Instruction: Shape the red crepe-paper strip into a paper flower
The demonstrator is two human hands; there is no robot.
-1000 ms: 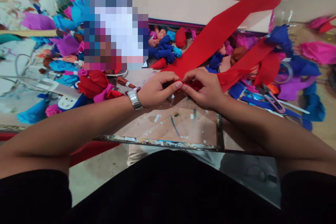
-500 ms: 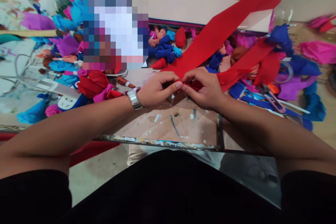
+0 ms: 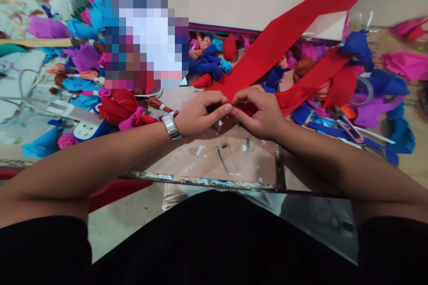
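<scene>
A long red crepe paper strip (image 3: 264,51) runs from the upper right down to my fingers, just above the front part of the table. My left hand (image 3: 203,111), with a metal watch on its wrist, pinches the strip's lower edge between thumb and forefinger. My right hand (image 3: 259,109) pinches the same edge right beside it, so the two thumbs almost touch. Behind my right hand, more of the red paper trails off to the right. My fingers hide the pinched part. Red, blue and pink crepe flowers, such as a red bud (image 3: 229,47), lie close beyond my hands.
A white box (image 3: 247,6) lies along the back. Pink-handled scissors (image 3: 349,127) and a tape roll (image 3: 365,91) sit at right among paper scraps. At left are a power strip (image 3: 87,130) and a large red flower (image 3: 118,107). The table's front edge (image 3: 200,181) is near my body.
</scene>
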